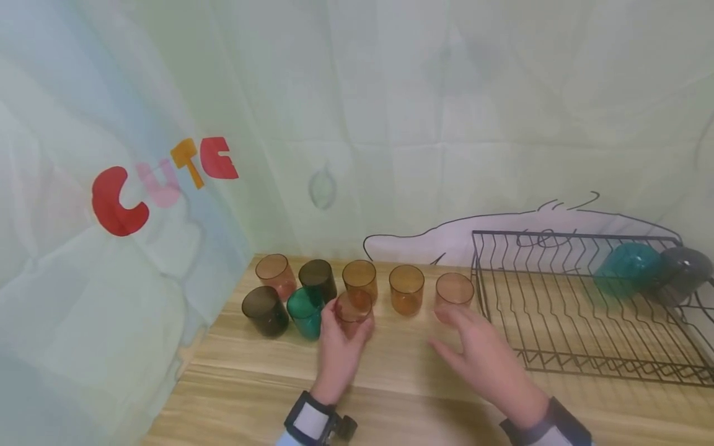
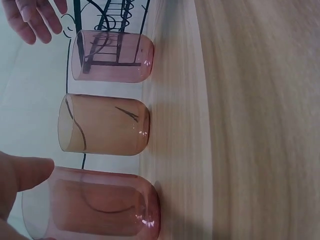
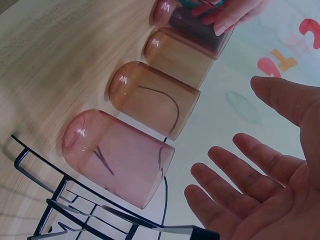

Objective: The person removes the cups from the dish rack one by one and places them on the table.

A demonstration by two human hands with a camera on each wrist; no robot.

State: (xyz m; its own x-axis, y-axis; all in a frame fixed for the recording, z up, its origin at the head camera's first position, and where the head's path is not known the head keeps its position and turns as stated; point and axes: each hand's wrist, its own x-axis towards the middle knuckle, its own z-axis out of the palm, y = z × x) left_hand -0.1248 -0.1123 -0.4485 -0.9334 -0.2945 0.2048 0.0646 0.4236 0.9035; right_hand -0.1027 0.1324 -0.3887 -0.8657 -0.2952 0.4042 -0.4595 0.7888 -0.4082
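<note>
My left hand (image 1: 339, 350) grips a pink glass tumbler (image 1: 354, 308) by its sides, thumb and fingers around it near the rim. In the left wrist view this tumbler (image 2: 105, 207) stands upright on the wooden surface. My right hand (image 1: 484, 353) hovers with fingers spread, holding nothing, just in front of another pink tumbler (image 1: 454, 288). The right wrist view shows a gap between that hand (image 3: 265, 190) and the pink tumbler (image 3: 117, 155). Two amber tumblers, one (image 1: 360, 274) behind the gripped glass and one (image 1: 406, 290) right of it, stand between.
Left of my left hand stand a green tumbler (image 1: 305, 314), two dark ones (image 1: 265, 313) and a pink one (image 1: 276, 275). A black wire dish rack (image 1: 586, 316) sits at the right, with a teal glass (image 1: 629, 266) and a grey glass (image 1: 685, 272) in it. Printed cloth hangs behind.
</note>
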